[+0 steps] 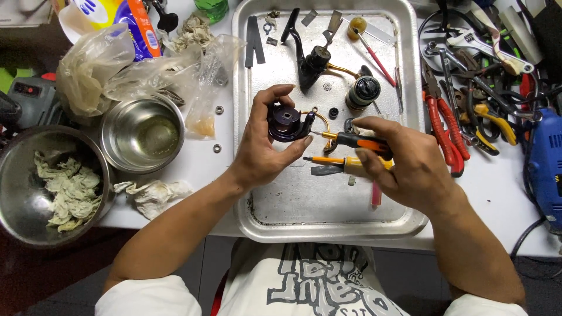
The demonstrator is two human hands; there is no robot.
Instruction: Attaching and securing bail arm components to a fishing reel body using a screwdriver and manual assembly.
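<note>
A dark purple round reel part (287,123) is gripped by the left hand (266,143) above a rectangular metal tray (328,205) on the white bench (193,169). An orange-and-black screwdriver (351,139) is clasped by the right hand (404,167); its long axis lies across the view, tip pointing left into the part. A second, yellow-handled screwdriver (336,162) lies just below, parallel, also pointing left. Farther back in the tray a black reel body with a gold arm (313,61) and a dark cylindrical spool (363,92) are seen. Two steel bowls (142,133) stand left of the tray, the larger one holding crumpled rags (67,190). Red-handled pliers (445,131) lie just right of it, among heaped tools.
</note>
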